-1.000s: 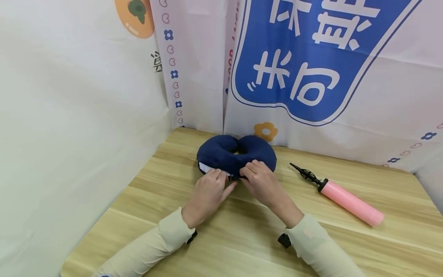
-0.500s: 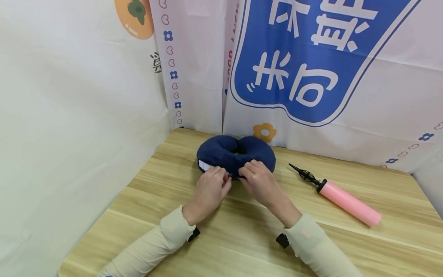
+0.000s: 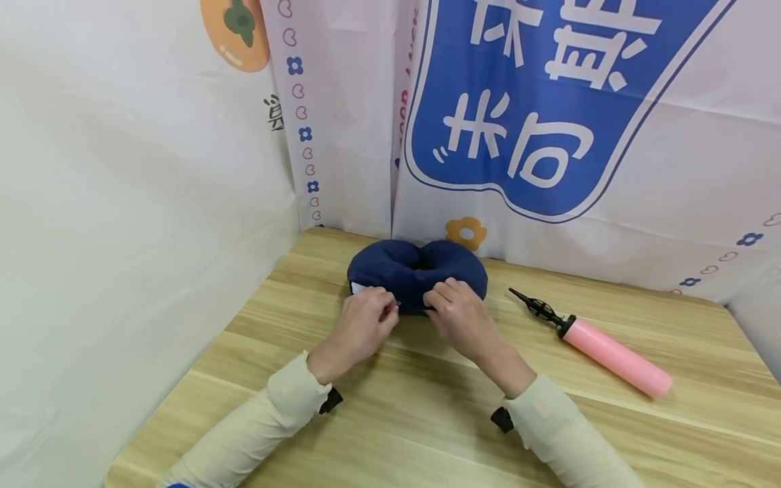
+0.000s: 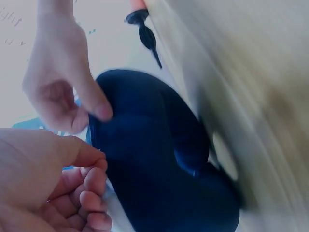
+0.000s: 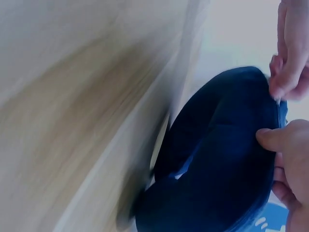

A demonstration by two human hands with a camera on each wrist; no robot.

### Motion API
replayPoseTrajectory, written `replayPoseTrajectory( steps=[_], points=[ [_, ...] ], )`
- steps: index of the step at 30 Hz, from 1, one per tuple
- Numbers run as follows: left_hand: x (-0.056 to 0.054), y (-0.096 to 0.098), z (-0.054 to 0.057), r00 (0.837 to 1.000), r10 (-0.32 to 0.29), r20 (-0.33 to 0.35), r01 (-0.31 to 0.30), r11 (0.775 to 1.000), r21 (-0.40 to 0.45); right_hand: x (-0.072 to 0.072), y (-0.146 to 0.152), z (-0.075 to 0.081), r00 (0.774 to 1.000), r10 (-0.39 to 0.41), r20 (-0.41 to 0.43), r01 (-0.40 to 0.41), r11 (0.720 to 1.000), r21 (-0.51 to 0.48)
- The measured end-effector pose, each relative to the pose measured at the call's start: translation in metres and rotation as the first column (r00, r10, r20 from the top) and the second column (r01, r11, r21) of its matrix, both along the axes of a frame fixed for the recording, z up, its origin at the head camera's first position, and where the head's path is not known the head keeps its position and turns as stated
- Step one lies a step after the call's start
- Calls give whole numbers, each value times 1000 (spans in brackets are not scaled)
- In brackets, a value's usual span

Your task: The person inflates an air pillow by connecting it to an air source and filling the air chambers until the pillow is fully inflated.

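A navy U-shaped neck pillow (image 3: 396,270) lies on the wooden table, its curved side towards me. Along its near edge runs a zipper, with white inner material (image 3: 356,288) showing through the gap at the left end. My left hand (image 3: 358,327) pinches the zipper pull (image 5: 278,101) between thumb and forefinger; its other fingers curl loosely in the left wrist view. On the right part of that edge, my right hand (image 3: 462,318) grips the pillow cloth, thumb (image 5: 270,139) pressed on the navy fabric. The left hand covers part of the zipper in the head view.
To the right of the pillow lies a pink hand pump (image 3: 619,357) with a black nozzle (image 3: 539,307). A printed cloth (image 3: 348,122) hangs behind the table (image 3: 415,420), and a white sheet (image 3: 134,203) borders it on the left.
My left hand has moved left along the pillow's edge with the zipper pull, and less white shows at the gap. The right hand stays nearly in place on the pillow.
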State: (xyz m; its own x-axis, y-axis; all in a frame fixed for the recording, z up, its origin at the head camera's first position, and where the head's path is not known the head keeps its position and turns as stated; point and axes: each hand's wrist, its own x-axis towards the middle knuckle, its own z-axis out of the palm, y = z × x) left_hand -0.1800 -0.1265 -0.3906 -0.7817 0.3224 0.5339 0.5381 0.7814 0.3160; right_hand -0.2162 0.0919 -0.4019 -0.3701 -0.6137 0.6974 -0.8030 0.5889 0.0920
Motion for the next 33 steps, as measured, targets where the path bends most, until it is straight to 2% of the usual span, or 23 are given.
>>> replayPoseTrajectory(
  steps=[4, 8, 10, 13, 17, 20, 25, 33],
  points=[
    [-3, -7, 3, 999, -38, 36, 38, 999, 1, 2, 6, 1, 1000, -2, 3, 2, 1000, -10],
    [-5, -9, 3, 990, -117, 79, 117, 993, 14, 9, 0, 5, 999, 15, -32, -15, 1000, -13],
    [-5, -7, 2, 985, -161, 63, 161, 987, 7, 11, -7, 6, 997, 2, -73, -1, 1000, 11],
    [-6, -4, -1, 978, -210, -15, 210, 977, -25, 12, -18, 4, 991, -44, -126, 52, 997, 58],
    [-7, -1, -6, 974, -200, -105, 195, 979, -62, 12, -24, 1, 985, -83, -151, 98, 991, 93],
    [-6, -5, -9, 978, -170, -119, 162, 984, -71, 13, -25, 0, 983, -90, -160, 112, 985, 134],
    [-4, -14, -12, 982, -164, -98, 159, 986, -58, 15, -19, 0, 983, -89, -160, 118, 977, 178],
    [-4, -18, -6, 975, -219, -40, 216, 974, -64, 19, -10, 1, 988, -83, -130, 100, 986, 133]
  ],
)
